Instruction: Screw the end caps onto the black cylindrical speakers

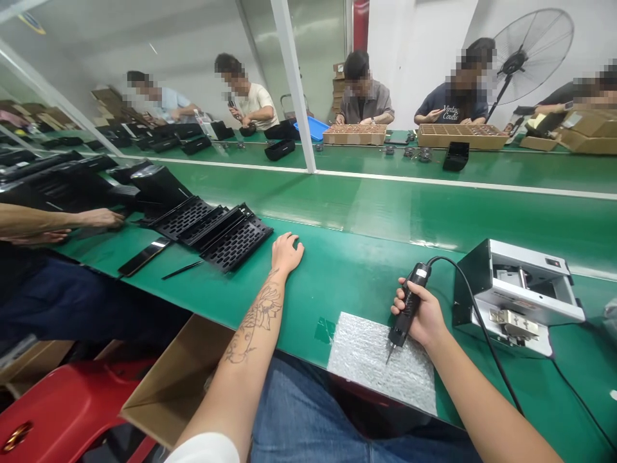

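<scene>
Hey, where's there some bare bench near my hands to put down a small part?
Best patch: the green tabletop between your left hand and the electric screwdriver, beyond the silvery sheet. That sheet's left part looks bare too. It's crowded left, with black perforated panels, and right, with the machine and cable.

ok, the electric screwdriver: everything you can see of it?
The electric screwdriver has a black, roughly cylindrical body that looks plastic, with a pale label near its upper end. A black cable leaves that end and curves right and down, passing in front of the screw feeder. The right hand grips the body. It tilts, its thin metallic-looking bit pointing down over the silvery mat. Whether the tip touches the mat, or it is running, I can't tell.
</scene>
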The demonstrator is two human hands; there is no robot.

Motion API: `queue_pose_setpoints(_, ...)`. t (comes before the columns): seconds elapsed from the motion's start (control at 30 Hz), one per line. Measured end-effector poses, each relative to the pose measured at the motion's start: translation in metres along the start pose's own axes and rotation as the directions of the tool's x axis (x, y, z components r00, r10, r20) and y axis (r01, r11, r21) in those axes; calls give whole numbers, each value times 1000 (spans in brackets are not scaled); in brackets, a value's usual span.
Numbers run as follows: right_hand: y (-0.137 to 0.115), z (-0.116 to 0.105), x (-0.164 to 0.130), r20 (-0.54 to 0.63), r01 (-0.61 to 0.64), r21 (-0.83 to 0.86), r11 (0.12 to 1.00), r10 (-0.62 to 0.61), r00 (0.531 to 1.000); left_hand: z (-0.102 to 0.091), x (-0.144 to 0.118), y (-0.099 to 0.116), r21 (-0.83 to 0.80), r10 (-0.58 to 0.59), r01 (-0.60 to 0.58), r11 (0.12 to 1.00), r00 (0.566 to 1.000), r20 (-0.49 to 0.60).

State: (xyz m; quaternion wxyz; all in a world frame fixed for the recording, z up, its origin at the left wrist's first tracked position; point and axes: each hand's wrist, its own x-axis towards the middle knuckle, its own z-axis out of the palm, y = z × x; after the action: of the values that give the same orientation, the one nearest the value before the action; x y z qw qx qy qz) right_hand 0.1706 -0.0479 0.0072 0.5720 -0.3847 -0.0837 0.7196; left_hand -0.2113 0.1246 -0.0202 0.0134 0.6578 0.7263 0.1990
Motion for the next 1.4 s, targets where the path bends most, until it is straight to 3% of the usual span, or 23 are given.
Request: queue_pose_setpoints(1.4, -2, 3, -3, -28, 9, -20, 1000, -10, 1000, 0, -1, 1, -19, -8, 8, 1000, 1000, 22)
